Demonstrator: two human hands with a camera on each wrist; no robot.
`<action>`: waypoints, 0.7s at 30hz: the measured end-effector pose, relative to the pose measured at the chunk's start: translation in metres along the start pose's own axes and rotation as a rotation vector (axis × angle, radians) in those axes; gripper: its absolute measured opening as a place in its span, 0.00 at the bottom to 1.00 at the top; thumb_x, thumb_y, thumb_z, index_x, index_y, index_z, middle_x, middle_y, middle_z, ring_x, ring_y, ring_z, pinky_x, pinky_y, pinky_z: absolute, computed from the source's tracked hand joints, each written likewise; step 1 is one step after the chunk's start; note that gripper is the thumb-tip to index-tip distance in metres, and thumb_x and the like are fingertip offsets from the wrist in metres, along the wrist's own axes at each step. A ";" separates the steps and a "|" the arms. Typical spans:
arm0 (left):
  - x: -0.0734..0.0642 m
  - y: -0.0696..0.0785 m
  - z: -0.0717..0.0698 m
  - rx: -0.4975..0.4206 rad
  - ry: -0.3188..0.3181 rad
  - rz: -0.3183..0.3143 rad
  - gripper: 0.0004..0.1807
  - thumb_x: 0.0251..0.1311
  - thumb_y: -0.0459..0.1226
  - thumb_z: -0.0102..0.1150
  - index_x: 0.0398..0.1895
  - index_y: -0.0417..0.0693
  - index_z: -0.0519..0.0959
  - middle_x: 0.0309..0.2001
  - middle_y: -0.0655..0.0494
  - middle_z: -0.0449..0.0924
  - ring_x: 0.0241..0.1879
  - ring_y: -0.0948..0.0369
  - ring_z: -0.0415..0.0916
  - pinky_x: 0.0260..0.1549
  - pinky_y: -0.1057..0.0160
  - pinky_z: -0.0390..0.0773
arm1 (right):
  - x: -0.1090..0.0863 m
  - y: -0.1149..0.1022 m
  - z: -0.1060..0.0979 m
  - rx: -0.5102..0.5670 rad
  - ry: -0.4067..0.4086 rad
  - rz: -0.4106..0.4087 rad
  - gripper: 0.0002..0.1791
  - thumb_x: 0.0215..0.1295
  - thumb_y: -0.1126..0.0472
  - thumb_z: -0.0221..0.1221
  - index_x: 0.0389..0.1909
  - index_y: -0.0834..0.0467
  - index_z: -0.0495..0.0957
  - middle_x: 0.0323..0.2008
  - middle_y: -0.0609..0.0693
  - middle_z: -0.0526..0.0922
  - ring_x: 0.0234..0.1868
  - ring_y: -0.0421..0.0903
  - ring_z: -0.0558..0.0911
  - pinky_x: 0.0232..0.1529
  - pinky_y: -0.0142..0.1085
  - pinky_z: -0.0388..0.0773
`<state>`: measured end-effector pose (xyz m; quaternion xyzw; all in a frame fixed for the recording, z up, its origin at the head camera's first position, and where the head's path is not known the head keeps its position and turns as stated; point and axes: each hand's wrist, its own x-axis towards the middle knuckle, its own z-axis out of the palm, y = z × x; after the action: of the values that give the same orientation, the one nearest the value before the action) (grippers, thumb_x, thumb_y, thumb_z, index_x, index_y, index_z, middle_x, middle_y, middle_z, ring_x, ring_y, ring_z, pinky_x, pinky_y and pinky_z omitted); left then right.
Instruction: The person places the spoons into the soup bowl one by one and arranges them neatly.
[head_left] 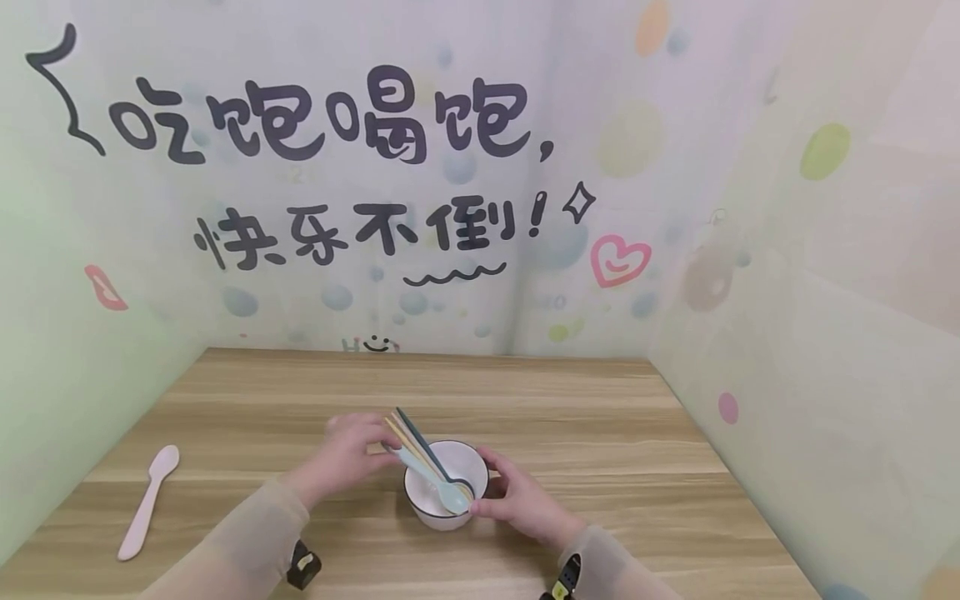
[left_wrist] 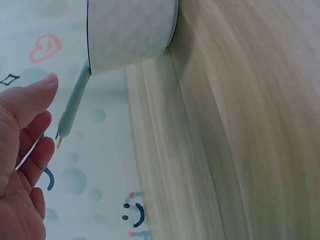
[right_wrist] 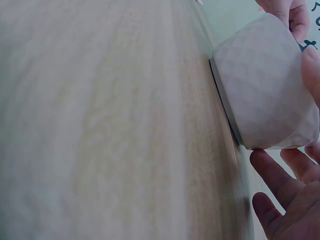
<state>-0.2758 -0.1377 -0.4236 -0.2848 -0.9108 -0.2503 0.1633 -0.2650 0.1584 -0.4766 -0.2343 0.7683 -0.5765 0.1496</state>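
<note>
A white bowl (head_left: 441,522) with a dark rim stands on the table. Several spoons lean in it: a light blue spoon (head_left: 453,497) in front, a dark blue one (head_left: 422,443) behind, and yellow and pale handles between. My right hand (head_left: 527,502) holds the bowl's right side, thumb at the near rim and fingers round the far side; fingertips meet its faceted wall (right_wrist: 265,82) in the right wrist view. Beside the handle ends is my left hand (head_left: 350,451), fingers loosely bent. In the left wrist view, a gap shows between its fingers and the light spoon handle (left_wrist: 73,105).
A pink spoon (head_left: 148,504) lies on the wooden table (head_left: 600,433) at the far left. Pale walls with printed lettering (head_left: 375,117) enclose the table at the back and both sides.
</note>
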 end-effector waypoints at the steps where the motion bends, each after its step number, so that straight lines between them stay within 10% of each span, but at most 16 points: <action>1: -0.002 -0.001 -0.001 -0.007 0.009 -0.018 0.08 0.45 0.39 0.74 0.28 0.58 0.84 0.32 0.69 0.78 0.37 0.61 0.75 0.42 0.52 0.60 | 0.000 0.000 0.000 0.003 -0.001 -0.001 0.47 0.57 0.63 0.68 0.73 0.59 0.52 0.66 0.59 0.64 0.55 0.55 0.77 0.51 0.39 0.72; 12: -0.026 -0.015 -0.021 -0.069 0.050 -0.224 0.07 0.51 0.37 0.70 0.35 0.52 0.85 0.42 0.54 0.81 0.47 0.47 0.76 0.50 0.35 0.61 | 0.001 0.000 0.001 0.012 0.007 0.012 0.46 0.57 0.64 0.67 0.73 0.60 0.52 0.66 0.59 0.64 0.55 0.54 0.77 0.51 0.39 0.73; 21: -0.043 -0.032 -0.032 -0.087 0.058 -0.279 0.08 0.54 0.38 0.68 0.38 0.49 0.84 0.41 0.54 0.81 0.45 0.49 0.77 0.46 0.42 0.73 | 0.002 0.002 0.002 0.013 0.010 0.016 0.46 0.57 0.65 0.67 0.73 0.61 0.51 0.67 0.59 0.63 0.56 0.55 0.76 0.54 0.43 0.72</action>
<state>-0.2570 -0.1969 -0.4280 -0.1552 -0.9247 -0.3179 0.1405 -0.2661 0.1566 -0.4790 -0.2243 0.7672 -0.5814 0.1518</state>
